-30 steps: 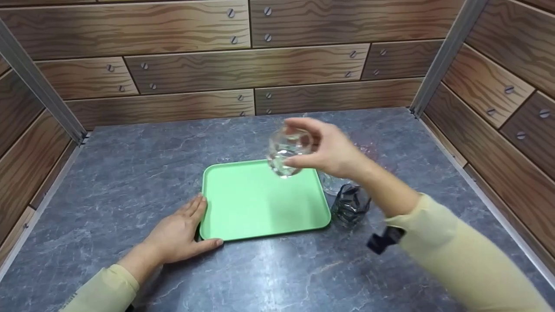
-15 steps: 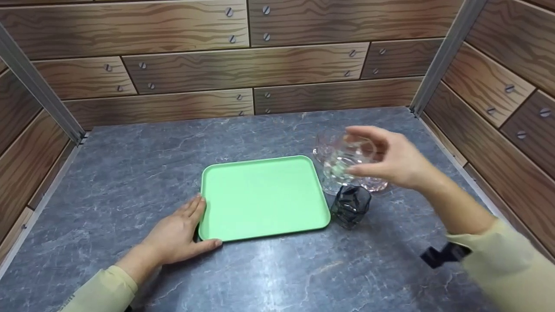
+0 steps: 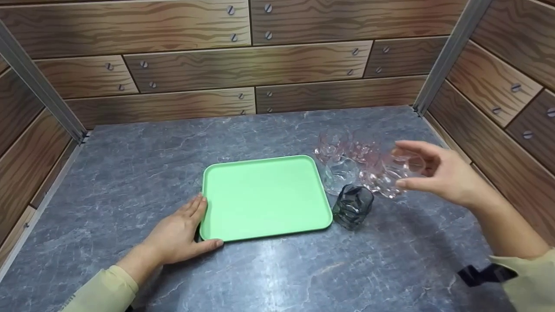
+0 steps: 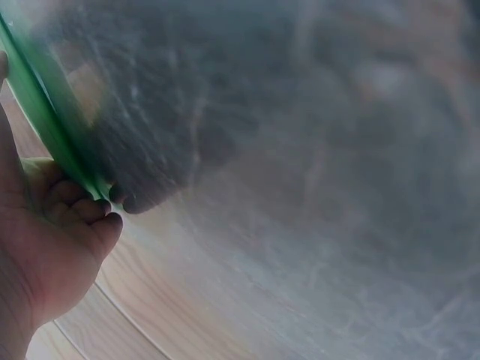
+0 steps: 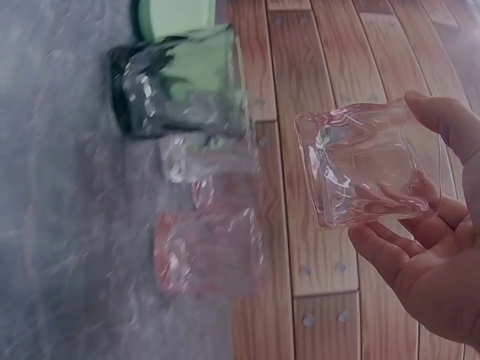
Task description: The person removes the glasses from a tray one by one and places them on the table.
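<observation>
A light green tray lies flat on the grey table. At its left edge rests my left hand, the fingers along the side and the thumb by the front corner. In the left wrist view the left hand touches the green rim of the tray. My right hand grips a clear drinking glass between thumb and fingers, raised above the table at the right. A dark grey glass stands by the tray's right front corner, with a clear glass behind it.
Pinkish glasses, among them one at the back and another beside it, are grouped right of the tray. They partly overlap in the head view. Wood-patterned panels enclose the table at the back and sides.
My right hand has carried the clear glass from above the tray to the right, past the other glasses. The left hand and the tray have stayed in place.
</observation>
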{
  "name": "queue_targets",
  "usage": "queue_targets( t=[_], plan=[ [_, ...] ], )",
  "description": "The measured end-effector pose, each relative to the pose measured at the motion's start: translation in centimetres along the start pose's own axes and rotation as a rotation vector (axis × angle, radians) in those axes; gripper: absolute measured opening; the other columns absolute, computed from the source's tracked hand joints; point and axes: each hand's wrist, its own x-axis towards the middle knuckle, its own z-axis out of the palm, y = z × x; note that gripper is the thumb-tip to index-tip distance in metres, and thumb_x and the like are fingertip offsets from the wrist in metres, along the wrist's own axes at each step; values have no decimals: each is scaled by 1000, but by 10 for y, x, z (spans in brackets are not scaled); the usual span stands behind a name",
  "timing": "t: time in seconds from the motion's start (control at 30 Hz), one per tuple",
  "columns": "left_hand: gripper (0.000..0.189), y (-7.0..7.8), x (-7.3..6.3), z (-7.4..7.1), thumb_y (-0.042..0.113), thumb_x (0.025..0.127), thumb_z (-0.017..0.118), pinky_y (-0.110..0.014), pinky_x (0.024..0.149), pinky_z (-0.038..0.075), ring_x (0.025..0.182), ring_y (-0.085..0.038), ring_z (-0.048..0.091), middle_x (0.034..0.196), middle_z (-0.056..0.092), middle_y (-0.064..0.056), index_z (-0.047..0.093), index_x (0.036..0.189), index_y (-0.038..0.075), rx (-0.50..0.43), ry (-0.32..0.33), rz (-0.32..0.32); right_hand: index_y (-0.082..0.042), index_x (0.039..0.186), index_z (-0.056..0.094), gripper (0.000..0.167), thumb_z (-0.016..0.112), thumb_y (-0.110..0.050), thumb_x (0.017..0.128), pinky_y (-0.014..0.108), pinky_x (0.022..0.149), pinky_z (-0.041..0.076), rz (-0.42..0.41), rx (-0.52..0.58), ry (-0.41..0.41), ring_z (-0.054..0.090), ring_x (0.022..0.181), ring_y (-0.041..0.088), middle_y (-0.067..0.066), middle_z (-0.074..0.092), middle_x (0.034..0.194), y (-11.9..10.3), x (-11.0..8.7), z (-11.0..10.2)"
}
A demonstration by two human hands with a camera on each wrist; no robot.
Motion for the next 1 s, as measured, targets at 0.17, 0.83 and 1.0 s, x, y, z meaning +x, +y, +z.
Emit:
queue_targets(
  t=[0.17, 0.83, 1.0],
  plan=[
    [118, 0, 0, -1, 83, 93, 52, -58, 119, 41, 152, -46, 36, 164, 34, -32, 32, 160, -11, 1, 3, 2, -5, 152, 55, 79, 92, -8, 83, 17, 85, 56, 26, -8, -2, 68, 108, 16, 13, 70, 133, 18, -12, -2],
    [118, 0, 1, -1, 83, 93, 52, -58, 121, 39, 152, -47, 36, 164, 33, -33, 31, 160, -12, 2, 0, 3, -6, 152, 55, 80, 92, -8, 82, 25, 88, 60, 100, 93, -70, 70, 112, 23, 19, 66, 137, 64, -33, 31],
    [118, 0, 1, -1, 83, 93, 52, -57, 121, 39, 152, -46, 36, 165, 33, -32, 31, 161, -11, 0, -12, -7, -6, 154, 52, 82, 92, -10, 82, 28, 87, 62, 136, 108, -85, 70, 112, 26, 20, 64, 140, 68, -34, 36]
  ],
)
